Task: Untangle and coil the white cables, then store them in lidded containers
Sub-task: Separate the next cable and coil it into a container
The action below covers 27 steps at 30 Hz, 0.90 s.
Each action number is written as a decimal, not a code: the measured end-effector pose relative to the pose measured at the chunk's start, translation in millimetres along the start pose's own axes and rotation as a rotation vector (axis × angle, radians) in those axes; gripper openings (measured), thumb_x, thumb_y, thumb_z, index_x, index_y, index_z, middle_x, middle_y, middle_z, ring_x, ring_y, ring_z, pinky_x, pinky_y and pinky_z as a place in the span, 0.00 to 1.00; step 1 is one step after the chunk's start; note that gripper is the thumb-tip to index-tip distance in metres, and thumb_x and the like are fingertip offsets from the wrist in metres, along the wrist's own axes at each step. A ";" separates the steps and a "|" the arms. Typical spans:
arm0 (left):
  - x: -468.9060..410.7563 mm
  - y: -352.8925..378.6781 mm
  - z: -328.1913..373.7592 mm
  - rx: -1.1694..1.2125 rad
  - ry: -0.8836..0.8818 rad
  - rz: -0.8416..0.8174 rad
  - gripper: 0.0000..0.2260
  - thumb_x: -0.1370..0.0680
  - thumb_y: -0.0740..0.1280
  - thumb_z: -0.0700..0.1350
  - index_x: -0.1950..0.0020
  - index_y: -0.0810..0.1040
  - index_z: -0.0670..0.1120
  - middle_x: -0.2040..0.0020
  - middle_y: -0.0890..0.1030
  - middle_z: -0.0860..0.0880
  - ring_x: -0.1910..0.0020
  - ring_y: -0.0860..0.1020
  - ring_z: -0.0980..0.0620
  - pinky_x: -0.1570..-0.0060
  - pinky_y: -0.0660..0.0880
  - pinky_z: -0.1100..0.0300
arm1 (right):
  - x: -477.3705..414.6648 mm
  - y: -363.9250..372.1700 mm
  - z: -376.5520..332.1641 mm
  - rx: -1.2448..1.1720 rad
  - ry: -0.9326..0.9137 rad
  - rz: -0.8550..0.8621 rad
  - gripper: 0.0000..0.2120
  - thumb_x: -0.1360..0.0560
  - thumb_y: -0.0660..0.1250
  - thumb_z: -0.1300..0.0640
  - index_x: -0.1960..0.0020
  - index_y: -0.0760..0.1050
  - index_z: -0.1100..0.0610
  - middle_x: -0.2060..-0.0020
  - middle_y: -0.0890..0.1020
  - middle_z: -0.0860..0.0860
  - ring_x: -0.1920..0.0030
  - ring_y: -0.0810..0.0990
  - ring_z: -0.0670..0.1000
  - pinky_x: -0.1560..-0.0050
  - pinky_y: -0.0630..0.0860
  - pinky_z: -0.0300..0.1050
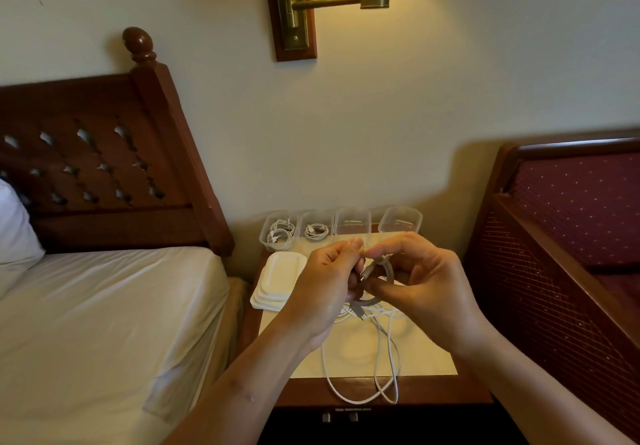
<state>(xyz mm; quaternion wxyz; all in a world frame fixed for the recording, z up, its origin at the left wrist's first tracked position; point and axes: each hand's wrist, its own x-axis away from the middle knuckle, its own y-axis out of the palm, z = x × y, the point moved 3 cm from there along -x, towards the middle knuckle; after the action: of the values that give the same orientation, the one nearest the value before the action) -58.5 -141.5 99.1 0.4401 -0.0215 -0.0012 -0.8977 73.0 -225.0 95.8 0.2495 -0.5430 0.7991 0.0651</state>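
Observation:
Both my hands meet above the nightstand (426,361) and pinch a partly coiled white cable (375,273). My left hand (325,285) grips one side of the coil, my right hand (426,289) the other. Loose white cable loops (388,358) trail below onto the tabletop and hang over its front edge. At the back stand several clear open containers: the leftmost container (278,231) and the second container (316,230) hold coiled cables; the third container (352,221) and the fourth container (400,220) look empty. A stack of white lids (278,280) lies at the left.
A bed (104,323) with a dark wooden headboard (104,167) stands at the left. A dark red upholstered chair (571,237) stands at the right. A brass wall lamp (332,1) hangs above. The nightstand's front edge carries small buttons (341,416).

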 end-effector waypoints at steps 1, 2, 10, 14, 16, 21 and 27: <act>0.0 0.9 1.0 0.003 0.003 0.001 0.19 0.13 0.58 0.48 0.62 0.74 0.44 0.75 0.66 0.53 0.73 0.65 0.56 0.67 0.66 0.63 | 0.1 -0.2 1.7 0.096 -0.080 0.016 0.16 0.30 0.79 0.68 0.45 0.85 0.55 0.49 0.84 0.51 0.50 0.87 0.56 0.49 0.85 0.53; -0.1 1.1 1.8 0.005 0.009 0.003 0.19 0.13 0.58 0.48 0.62 0.75 0.44 0.75 0.66 0.53 0.73 0.65 0.57 0.67 0.65 0.63 | 0.3 -0.4 3.2 0.190 -0.150 0.031 0.15 0.30 0.80 0.65 0.46 0.86 0.54 0.49 0.83 0.50 0.50 0.86 0.55 0.51 0.85 0.51; -5.2 5.7 7.7 0.003 0.028 0.083 0.20 0.15 0.63 0.52 0.62 0.77 0.44 0.70 0.69 0.49 0.70 0.68 0.53 0.64 0.68 0.58 | 14.3 3.5 3.9 0.813 -0.628 0.244 0.05 0.20 0.71 0.55 0.46 0.77 0.50 0.41 0.75 0.50 0.41 0.74 0.55 0.50 0.72 0.54; -7.7 10.5 9.3 0.084 0.016 0.096 0.21 0.14 0.63 0.50 0.67 0.76 0.46 0.73 0.69 0.50 0.72 0.66 0.52 0.68 0.65 0.58 | 18.9 -2.9 2.7 0.701 -0.722 0.262 0.10 0.23 0.73 0.61 0.44 0.76 0.56 0.47 0.78 0.49 0.49 0.77 0.53 0.54 0.74 0.54; -8.3 12.5 12.4 0.114 0.016 0.096 0.21 0.14 0.62 0.48 0.66 0.75 0.44 0.75 0.66 0.52 0.74 0.63 0.53 0.70 0.62 0.60 | 19.4 -4.1 -0.4 0.490 -0.596 0.358 0.09 0.24 0.72 0.65 0.46 0.77 0.58 0.51 0.78 0.51 0.54 0.79 0.55 0.57 0.77 0.51; -14.9 8.2 11.4 0.112 0.037 0.106 0.21 0.14 0.61 0.49 0.67 0.74 0.46 0.74 0.62 0.50 0.72 0.58 0.52 0.68 0.60 0.58 | 10.4 -2.4 0.6 -0.036 -0.052 0.417 0.02 0.20 0.69 0.57 0.48 0.77 0.53 0.53 0.83 0.50 0.51 0.83 0.54 0.49 0.82 0.56; -13.8 0.6 7.2 0.020 0.030 -0.002 0.21 0.14 0.61 0.50 0.65 0.74 0.45 0.73 0.62 0.51 0.73 0.59 0.54 0.69 0.61 0.60 | 5.5 -7.7 9.8 0.178 0.038 0.163 0.11 0.20 0.69 0.62 0.41 0.76 0.51 0.54 0.83 0.46 0.52 0.84 0.49 0.51 0.82 0.47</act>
<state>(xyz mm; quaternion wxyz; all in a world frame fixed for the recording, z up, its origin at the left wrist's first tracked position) -49.3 -130.9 105.8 0.4395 -0.0038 -0.0038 -0.8982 81.6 -229.0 86.0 0.2755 -0.4531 0.8478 0.0040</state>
